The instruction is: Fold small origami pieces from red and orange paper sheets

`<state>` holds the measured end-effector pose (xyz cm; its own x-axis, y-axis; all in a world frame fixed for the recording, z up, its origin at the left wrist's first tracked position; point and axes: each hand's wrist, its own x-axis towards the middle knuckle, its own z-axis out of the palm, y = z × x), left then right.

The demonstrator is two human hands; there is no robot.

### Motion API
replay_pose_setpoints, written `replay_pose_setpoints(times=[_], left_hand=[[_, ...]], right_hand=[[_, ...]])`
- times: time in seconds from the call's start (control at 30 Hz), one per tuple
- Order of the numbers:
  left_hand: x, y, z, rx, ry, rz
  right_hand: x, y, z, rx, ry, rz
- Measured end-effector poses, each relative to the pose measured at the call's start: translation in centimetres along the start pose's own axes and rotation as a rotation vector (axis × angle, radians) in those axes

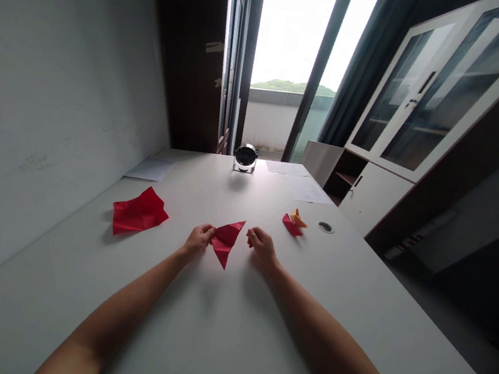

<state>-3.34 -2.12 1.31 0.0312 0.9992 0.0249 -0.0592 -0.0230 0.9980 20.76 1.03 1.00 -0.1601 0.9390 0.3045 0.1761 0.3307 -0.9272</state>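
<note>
A folded piece of red paper (226, 243), roughly triangular with pointed corners, is held up over the white table. My left hand (199, 238) pinches it at its left corner between thumb and fingers. Just right of the paper, apart from it, my right hand (262, 244) has its fingers curled in; whether anything is inside them is hidden. Farther left lies a larger creased sheet of red paper (140, 212). To the right sit a small red folded paper piece (292, 225) and a yellow folded paper piece (299, 219), close against each other.
The white table (211, 341) runs toward a window. A round black device on a stand (245, 157) is at its far end. Paper sheets (150, 169) lie far left, others (307, 188) far right. A cable hole (326, 227) is near the right edge. A wall borders the left.
</note>
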Motion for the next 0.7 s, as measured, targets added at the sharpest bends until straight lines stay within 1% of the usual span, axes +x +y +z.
replay_pose_setpoints(times=[0.07,0.13,0.27,0.3,0.37,0.43,0.5,0.6,0.7], left_hand=[[0.1,0.1,-0.2,-0.028,0.015,-0.008],[0.1,0.2,-0.3,-0.072,0.019,-0.010],[0.1,0.4,-0.2,-0.147,0.010,-0.030],[0.1,0.4,-0.1,-0.157,0.013,-0.033],[0.0,0.4,0.2,-0.157,0.023,-0.028],[-0.2,0.5,0.6,-0.131,0.019,-0.018],[-0.4,0.7,1.0,-0.096,-0.015,-0.009],[-0.8,0.8,1.3,-0.050,-0.104,-0.006],[-1.1,1.0,1.3,-0.002,-0.182,-0.017]], right_hand=[[-0.2,-0.2,0.2,-0.041,-0.045,0.004],[-0.6,-0.6,0.5,-0.128,-0.126,-0.025],[-1.8,-2.3,1.4,-0.292,-0.340,-0.181],[-2.0,-2.7,1.6,-0.331,-0.379,-0.218],[-2.4,-3.5,1.8,-0.404,-0.437,-0.246],[-2.4,-3.8,1.7,-0.428,-0.426,-0.239],[-2.2,-3.7,1.5,-0.410,-0.345,-0.211],[-1.6,-2.8,1.1,-0.322,-0.208,-0.151],[-1.2,-1.9,0.9,-0.218,-0.145,-0.110]])
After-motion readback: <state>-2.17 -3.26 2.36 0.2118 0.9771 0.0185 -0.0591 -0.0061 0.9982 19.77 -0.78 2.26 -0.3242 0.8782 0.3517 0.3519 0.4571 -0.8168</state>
